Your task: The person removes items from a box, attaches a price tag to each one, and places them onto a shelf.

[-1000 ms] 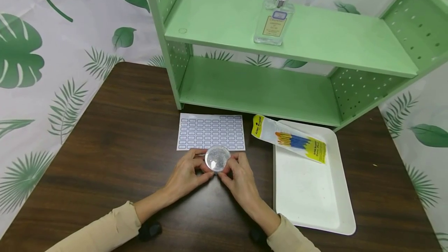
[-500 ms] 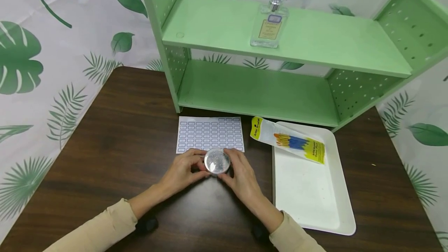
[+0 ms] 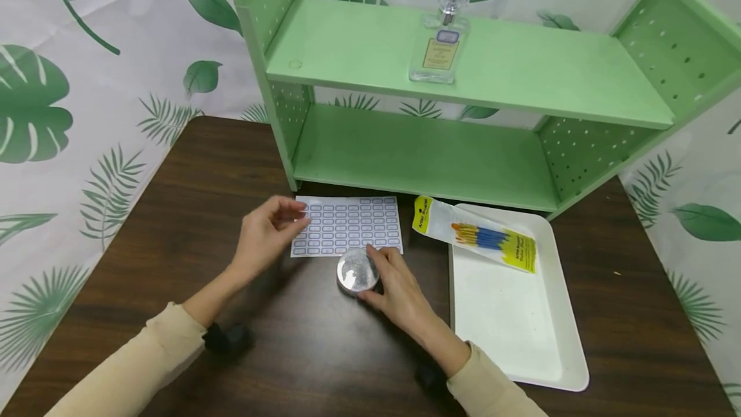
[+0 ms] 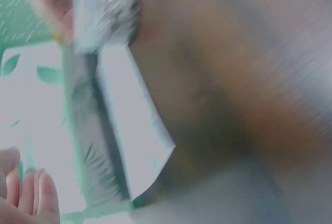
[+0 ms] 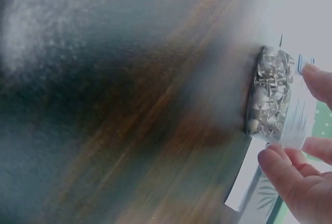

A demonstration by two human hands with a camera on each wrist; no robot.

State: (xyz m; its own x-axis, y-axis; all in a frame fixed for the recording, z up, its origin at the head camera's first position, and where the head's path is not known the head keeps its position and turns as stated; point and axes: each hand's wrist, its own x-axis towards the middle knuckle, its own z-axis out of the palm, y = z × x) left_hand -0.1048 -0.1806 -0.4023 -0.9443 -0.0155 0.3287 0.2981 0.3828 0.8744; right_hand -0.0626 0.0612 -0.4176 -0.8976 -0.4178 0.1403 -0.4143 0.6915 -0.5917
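Observation:
My right hand (image 3: 399, 291) grips a small clear round jar (image 3: 356, 269) on the dark table, thumb at its near side and fingers at its right. Metal thumbtacks (image 5: 271, 92) fill part of the jar in the right wrist view. A small blue-edged label (image 5: 306, 62) shows beside a fingertip there. My left hand (image 3: 262, 237) hovers with loosely bent fingers at the left edge of a white sheet of blue-edged labels (image 3: 347, 227), holding nothing. In the left wrist view its fingers (image 4: 46, 195) appear at the lower left, and the picture is blurred.
A green shelf unit (image 3: 417, 150) stands behind the sheet, a glass perfume bottle (image 3: 439, 50) on its upper board. To the right lies a white tray (image 3: 506, 327), with a packet of paintbrushes (image 3: 483, 235) across its far end. Leaf-patterned cloth (image 3: 139, 56) hangs behind.
My left hand has let go of the jar and moved left and forward to the label sheet. My right hand still holds the jar in nearly the same place.

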